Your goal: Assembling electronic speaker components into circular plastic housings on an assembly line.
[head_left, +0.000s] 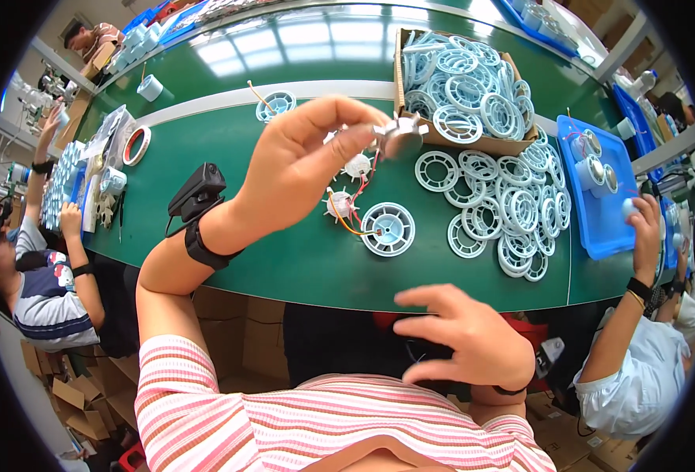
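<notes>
My left hand [296,165] is raised over the green table, thumb and fingers pinched on a small silvery round part with tabs [401,137], slightly blurred. Fingers spread and holding nothing, my right hand [473,338] hovers by the table's near edge. Below the left hand lie two whitish round parts with prongs, an upper one [358,166] and a lower one [339,205], with red and yellow wires. A light blue spoked round housing [395,245] sits beside them, wires reaching its middle. Another spoked housing [283,102] rests farther back, partly hidden by my left hand.
A cardboard box [473,142] full of light blue rings stands at the back right, with a pile of loose rings [481,218] before it. Farther right is a blue tray [599,219] holding round parts. A tape roll [137,145] lies left. Co-workers sit on both sides.
</notes>
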A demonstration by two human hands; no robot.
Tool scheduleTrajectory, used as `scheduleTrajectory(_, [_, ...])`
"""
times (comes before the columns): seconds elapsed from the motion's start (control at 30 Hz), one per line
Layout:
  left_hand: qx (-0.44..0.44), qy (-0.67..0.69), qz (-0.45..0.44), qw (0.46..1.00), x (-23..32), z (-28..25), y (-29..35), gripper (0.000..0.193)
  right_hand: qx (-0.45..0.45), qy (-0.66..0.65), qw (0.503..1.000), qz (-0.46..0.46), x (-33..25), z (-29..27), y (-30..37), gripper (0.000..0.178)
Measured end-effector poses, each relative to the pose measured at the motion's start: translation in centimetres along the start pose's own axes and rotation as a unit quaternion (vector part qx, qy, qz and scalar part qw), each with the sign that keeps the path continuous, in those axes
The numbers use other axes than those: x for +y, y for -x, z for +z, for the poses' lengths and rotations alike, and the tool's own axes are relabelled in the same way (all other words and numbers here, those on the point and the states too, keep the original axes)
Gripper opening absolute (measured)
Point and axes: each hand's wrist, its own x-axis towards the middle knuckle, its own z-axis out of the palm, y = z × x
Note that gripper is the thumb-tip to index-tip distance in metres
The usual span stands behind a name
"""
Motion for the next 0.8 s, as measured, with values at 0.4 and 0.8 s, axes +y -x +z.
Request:
scheduleTrajectory(0.4, [-0.037,0.114,-0.062,0.991,5.2,2.4,3.9,0.017,0.466,0.01,0.874,-0.141,1.0,1.4,-6.6,0.046])
scheduleTrajectory(0.8, [-0.107,-0.159,-0.004,0.981,0.3,-0.1,4.2,0.013,0.36,-0.037,0.932,-0.02,2.3,1.7,-5.0,0.036])
